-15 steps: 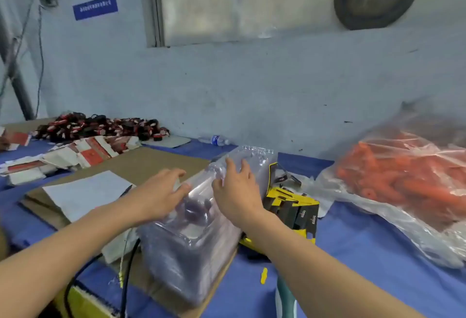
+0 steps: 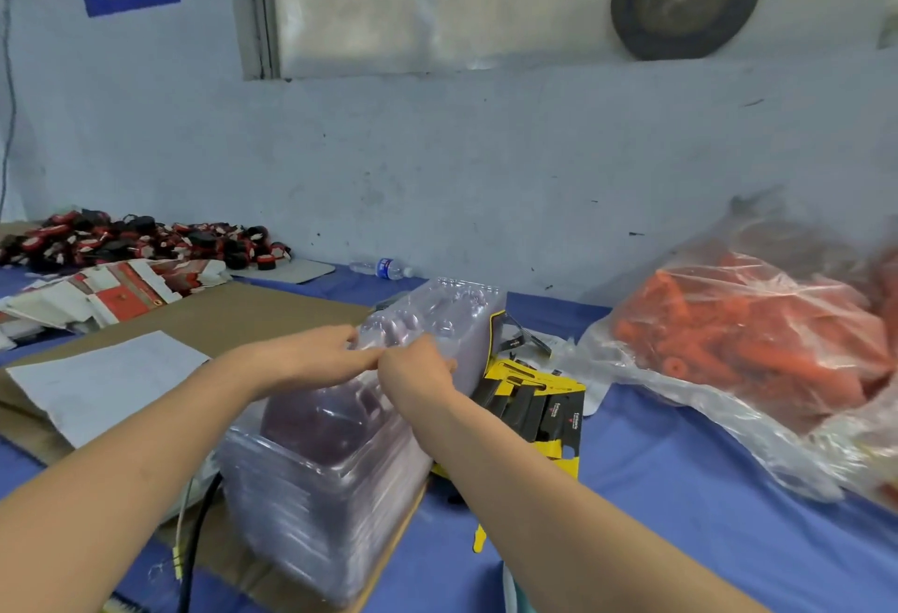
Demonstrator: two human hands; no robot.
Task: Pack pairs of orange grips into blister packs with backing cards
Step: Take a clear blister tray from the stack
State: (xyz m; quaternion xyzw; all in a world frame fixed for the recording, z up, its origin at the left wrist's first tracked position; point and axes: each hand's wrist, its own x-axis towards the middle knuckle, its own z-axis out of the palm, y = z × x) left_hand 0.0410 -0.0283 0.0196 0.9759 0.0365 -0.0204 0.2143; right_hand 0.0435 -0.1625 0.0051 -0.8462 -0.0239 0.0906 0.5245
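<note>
The fingers (image 2: 351, 339) of my left hand (image 2: 311, 360) and its thumb are drawn together, pinching the clear plastic of the top shell. My right hand (image 2: 413, 376) meets it knuckle to thumb, its fingers curled down over the same shell; their tips are hidden, so I can't tell how much plastic they have.

Both hands sit on the middle of the stack of clear blister packs (image 2: 320, 491). It is one stack of nested shells, too many and too glassy to count. Its long axis runs away from me, leaning a little to the right, with the near end low by my forearms and the far end up by the wall. It rests on a sheet of brown cardboard (image 2: 233, 316).

Just to the right of the stack lies one loose pile of yellow-and-black backing cards (image 2: 539, 410), fanned and overlapping, their count unclear. Further right, well apart, lies a clear bag (image 2: 690, 398) of orange grips (image 2: 748, 330), heaped every which way and past counting.

One water bottle (image 2: 384, 268) lies on its side by the wall.
</note>
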